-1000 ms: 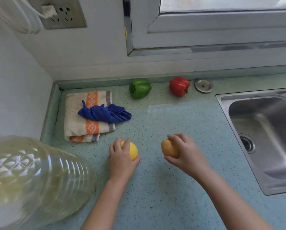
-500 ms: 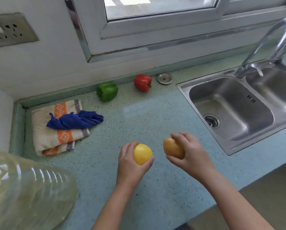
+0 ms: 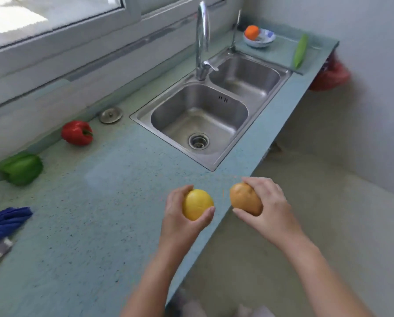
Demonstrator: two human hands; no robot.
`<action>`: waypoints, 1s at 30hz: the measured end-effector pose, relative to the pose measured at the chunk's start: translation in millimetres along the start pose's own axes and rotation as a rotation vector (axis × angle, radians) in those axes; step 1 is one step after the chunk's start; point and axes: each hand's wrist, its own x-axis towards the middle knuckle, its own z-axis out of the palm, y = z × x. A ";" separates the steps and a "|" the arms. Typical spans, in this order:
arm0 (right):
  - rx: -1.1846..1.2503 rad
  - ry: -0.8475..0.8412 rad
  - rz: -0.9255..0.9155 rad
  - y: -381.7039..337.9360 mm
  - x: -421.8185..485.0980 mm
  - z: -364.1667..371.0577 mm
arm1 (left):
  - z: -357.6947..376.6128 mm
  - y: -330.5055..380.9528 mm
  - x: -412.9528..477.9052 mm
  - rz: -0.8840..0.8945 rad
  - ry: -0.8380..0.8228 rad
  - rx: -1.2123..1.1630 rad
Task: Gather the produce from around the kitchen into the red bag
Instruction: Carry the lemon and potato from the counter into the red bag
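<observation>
At the lower centre of the frame, the left hand (image 3: 180,216) had its fingers wrapped round a yellow lemon (image 3: 197,204), and just to its right the right hand (image 3: 268,207) was closed round a brownish potato (image 3: 245,199), the two held side by side above the counter's front edge. Both looked firm, fairly light and smooth-skinned, so a full-palm hold round the middle seemed right, with little risk of bruising. Farther back at the left, a green pepper (image 3: 21,168) and a red pepper (image 3: 77,133) lay on the counter (image 3: 95,202) near the wall; being hollow and glossy, they would probably be best cupped round the body, not the stem. Beyond the sink (image 3: 175,147), at the upper right, sat an orange (image 3: 252,32) in a bowl (image 3: 263,41) and a long green vegetable (image 3: 300,51). The red bag (image 3: 330,75) hung off the counter's far end, well apart from both hands.
</observation>
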 end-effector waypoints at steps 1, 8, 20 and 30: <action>0.008 0.035 0.029 13.5 -6.2 -10.5 | 14.2 10.3 -0.4 0.011 -0.020 -0.001; 0.030 0.257 0.202 115.2 -73.3 -103.6 | 134.8 92.8 -25.5 0.223 -0.227 0.022; -0.091 0.771 0.739 258.8 -310.7 -259.0 | 386.6 217.9 -170.2 0.584 -0.903 0.066; -0.160 1.155 1.330 240.0 -502.3 -254.4 | 497.1 251.1 -342.6 0.855 -1.582 0.039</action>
